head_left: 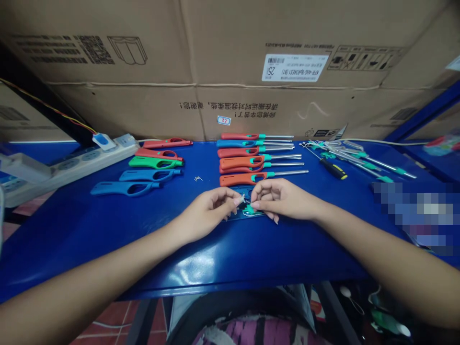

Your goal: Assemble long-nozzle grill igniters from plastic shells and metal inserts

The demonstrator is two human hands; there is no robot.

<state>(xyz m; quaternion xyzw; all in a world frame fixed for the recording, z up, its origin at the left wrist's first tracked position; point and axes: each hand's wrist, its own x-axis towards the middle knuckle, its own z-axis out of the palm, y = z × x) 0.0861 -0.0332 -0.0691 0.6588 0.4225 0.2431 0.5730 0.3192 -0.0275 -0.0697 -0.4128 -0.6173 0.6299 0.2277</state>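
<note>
My left hand (pixel 212 213) pinches a small whitish part (pixel 242 198) between thumb and fingertips; its exact kind is too small to make out. Close beside it, my right hand (pixel 282 199) has its thumb and fingers drawn together, and what they hold, if anything, is hidden. Under and between both hands lie a blue lighter handle (pixel 243 191), partly covered, and a green plastic piece (pixel 248 210) with a thin pale wire. Just beyond the hands is a stack of red, orange and blue long-necked lighters (pixel 239 179) with green triggers and metal tubes pointing right.
Several bare lighter handles (pixel 124 188) in red, green and blue lie at left, near a white power strip (pixel 81 165). Right of the stack are a black-and-yellow screwdriver (pixel 333 168) and loose metal tubes with green parts (pixel 362 163). A large cardboard box (pixel 143 110) stands along the back.
</note>
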